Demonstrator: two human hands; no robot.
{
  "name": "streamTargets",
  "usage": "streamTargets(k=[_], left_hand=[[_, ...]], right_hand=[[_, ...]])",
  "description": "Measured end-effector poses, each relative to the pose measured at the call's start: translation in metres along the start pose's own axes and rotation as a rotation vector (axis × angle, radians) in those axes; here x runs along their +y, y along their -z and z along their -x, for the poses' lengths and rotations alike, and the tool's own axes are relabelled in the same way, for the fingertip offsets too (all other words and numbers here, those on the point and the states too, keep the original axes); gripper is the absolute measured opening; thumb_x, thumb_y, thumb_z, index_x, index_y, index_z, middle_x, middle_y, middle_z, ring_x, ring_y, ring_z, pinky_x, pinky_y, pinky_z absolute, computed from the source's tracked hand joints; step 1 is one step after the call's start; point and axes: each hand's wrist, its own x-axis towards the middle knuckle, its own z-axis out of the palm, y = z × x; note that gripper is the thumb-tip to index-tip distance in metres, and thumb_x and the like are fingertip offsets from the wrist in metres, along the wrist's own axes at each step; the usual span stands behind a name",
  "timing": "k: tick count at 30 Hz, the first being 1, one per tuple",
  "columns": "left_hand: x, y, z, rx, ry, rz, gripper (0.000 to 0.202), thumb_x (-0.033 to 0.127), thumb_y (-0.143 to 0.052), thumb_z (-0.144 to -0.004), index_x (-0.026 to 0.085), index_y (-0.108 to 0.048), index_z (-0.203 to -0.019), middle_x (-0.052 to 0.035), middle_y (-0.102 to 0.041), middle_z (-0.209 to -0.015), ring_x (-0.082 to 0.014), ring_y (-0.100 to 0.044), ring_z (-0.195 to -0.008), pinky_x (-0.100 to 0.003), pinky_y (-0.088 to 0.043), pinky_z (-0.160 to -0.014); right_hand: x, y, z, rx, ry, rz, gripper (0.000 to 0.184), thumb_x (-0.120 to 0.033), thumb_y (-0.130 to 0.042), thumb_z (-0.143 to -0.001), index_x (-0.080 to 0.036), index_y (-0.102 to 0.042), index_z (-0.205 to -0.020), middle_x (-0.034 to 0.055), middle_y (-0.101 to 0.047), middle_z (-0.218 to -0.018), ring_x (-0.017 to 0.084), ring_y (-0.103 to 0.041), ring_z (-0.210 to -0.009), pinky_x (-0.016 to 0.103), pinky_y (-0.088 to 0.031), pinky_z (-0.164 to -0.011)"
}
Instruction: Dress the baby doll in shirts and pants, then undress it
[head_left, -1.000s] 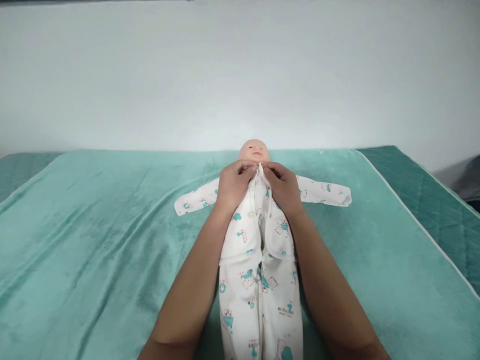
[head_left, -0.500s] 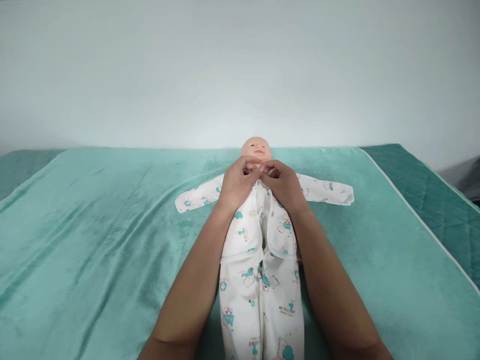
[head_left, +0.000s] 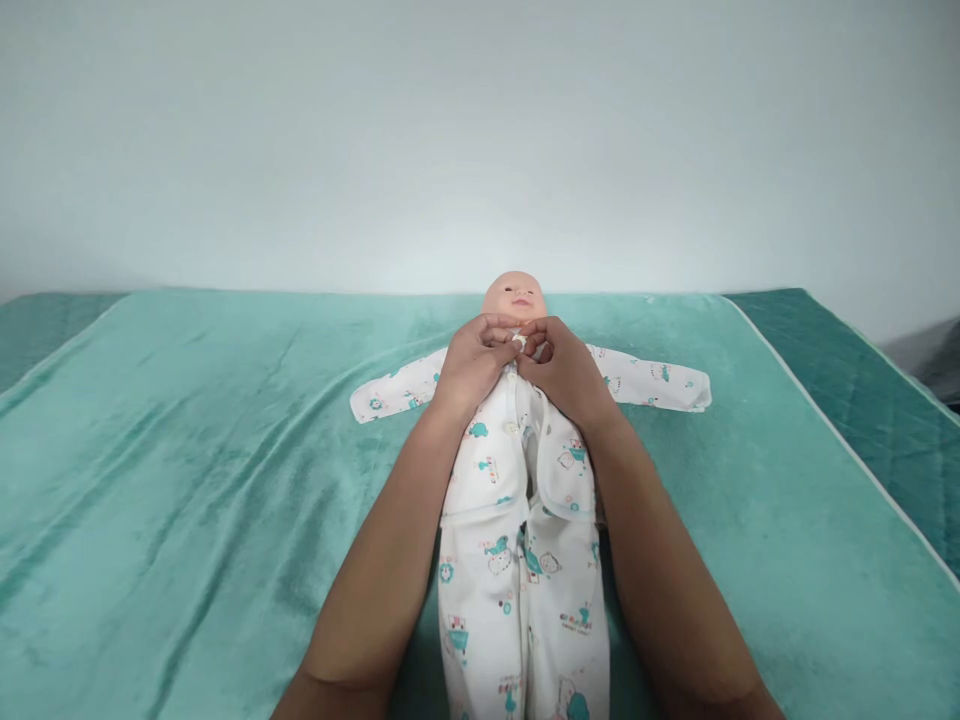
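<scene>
A baby doll [head_left: 514, 293] lies on its back, head toward the wall, in a white printed jacket [head_left: 487, 465] and matching trousers [head_left: 487, 610]. Just below its chin, my left hand [head_left: 474, 365] pinches the jacket's front edge. My right hand [head_left: 564, 365] pinches the same front from the other side, its fingertips close to the left ones. Between the fingertips a pale button [head_left: 519, 343] shows. Lower on the front, another button [head_left: 511, 428] is visible, and the jacket's lower edges hang apart. Both sleeves stretch out sideways.
A light green plush blanket [head_left: 187, 480] with wrinkles at left covers the bed. Darker green quilted bedding [head_left: 847, 380] shows at the right and far left. A plain pale wall [head_left: 480, 140] stands behind. Something dark [head_left: 941, 365] sits at the right edge.
My fingertips have drawn slightly apart at the collar, and the button between them has come into view. The doll and its clothes lie nearly as before.
</scene>
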Motion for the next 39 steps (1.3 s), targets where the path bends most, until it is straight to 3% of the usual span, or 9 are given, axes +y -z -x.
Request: streamTargets(k=[6, 15, 24, 31, 39], left_hand=[[0.0020, -0.0010, 0.0008, 0.021, 0.005, 0.040, 0.036, 0.009, -0.067, -0.066, 0.018, -0.063, -0.101, -0.0019, -0.067, -0.087, -0.0143, -0.065, -0.075, -0.030, -0.051, -0.074], [0.0004, -0.0029, -0.0004, 0.077, -0.081, -0.237, 0.035, 0.008, -0.059, -0.068, 0.020, -0.066, -0.100, -0.0007, -0.066, -0.082, -0.0145, -0.063, -0.074, -0.027, -0.046, -0.066], [-0.0011, -0.0006, 0.0003, 0.083, -0.145, -0.381, 0.030, 0.011, -0.058, -0.071, 0.021, -0.071, -0.096, 0.0003, -0.064, -0.081, -0.0118, -0.054, -0.065, -0.025, -0.039, -0.058], [-0.0025, 0.0047, 0.0037, 0.043, -0.311, -0.534, 0.028, 0.015, -0.054, -0.086, 0.025, -0.079, -0.095, -0.0037, -0.067, -0.100, -0.0158, -0.060, -0.085, -0.031, -0.048, -0.084], [-0.0030, 0.0041, 0.0089, 0.072, -0.318, -0.608, 0.030, 0.015, -0.052, -0.089, 0.023, -0.079, -0.100, -0.0047, -0.066, -0.101, -0.0180, -0.064, -0.096, -0.032, -0.048, -0.094]], right_hand=[[0.0011, -0.0010, 0.0014, -0.013, 0.010, 0.037, 0.034, -0.024, -0.059, -0.077, -0.023, -0.057, -0.111, -0.0045, -0.060, -0.079, 0.014, -0.054, -0.069, 0.029, -0.042, -0.068], [-0.0006, 0.0006, 0.0039, -0.020, 0.020, 0.014, 0.036, -0.022, -0.053, -0.080, -0.023, -0.060, -0.115, -0.0047, -0.057, -0.075, 0.014, -0.053, -0.069, 0.029, -0.041, -0.068], [0.0078, -0.0021, 0.0001, 0.188, -0.048, -0.055, 0.014, -0.024, -0.055, -0.077, -0.021, -0.065, -0.086, -0.0032, -0.060, -0.071, 0.014, -0.052, -0.063, 0.029, -0.040, -0.064], [0.0079, -0.0025, 0.0018, 0.248, 0.043, -0.036, 0.017, -0.025, -0.053, -0.080, -0.021, -0.069, -0.082, 0.0005, -0.069, -0.079, 0.016, -0.058, -0.070, 0.030, -0.044, -0.071], [0.0058, -0.0017, 0.0039, 0.239, 0.130, 0.028, 0.019, -0.021, -0.053, -0.081, -0.022, -0.071, -0.076, 0.0004, -0.068, -0.078, 0.015, -0.057, -0.069, 0.030, -0.045, -0.070]])
